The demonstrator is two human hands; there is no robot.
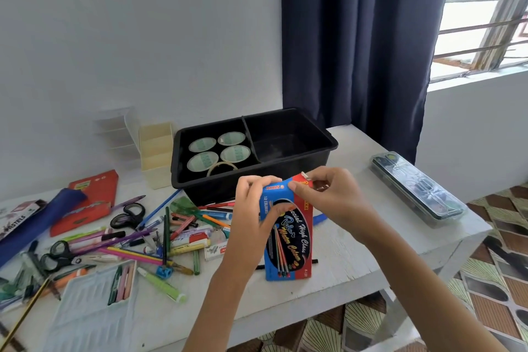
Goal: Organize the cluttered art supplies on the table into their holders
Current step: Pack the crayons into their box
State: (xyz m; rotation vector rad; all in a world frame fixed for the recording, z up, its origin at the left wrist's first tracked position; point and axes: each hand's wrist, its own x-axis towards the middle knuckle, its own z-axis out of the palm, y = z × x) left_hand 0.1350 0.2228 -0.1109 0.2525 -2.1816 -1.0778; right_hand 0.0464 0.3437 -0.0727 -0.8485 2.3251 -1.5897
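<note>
White desk point(357, 260) against a pale wall, dark curtain and barred window at right. Centre: blue-and-red pen box point(288, 240), held upright over the desk's front half; whether its lower end touches the desk cannot be told. Left hand point(251, 208) grips the box's upper left side, fingers point(278, 210) curled round it. Right hand point(328, 194) pinches the top flap point(303, 177), thumb and forefinger clamped on it. Behind: black bin point(328, 146), two compartments, the left holding four lidded pots point(218, 148). Left: loose pens point(160, 237) and scissors point(128, 216), scattered and unsorted. Step in hand, as judged: working the flap, opening or closing uncertain. The next move calls for a steady left grip while the right settles the flap; sorting has barely begun
</note>
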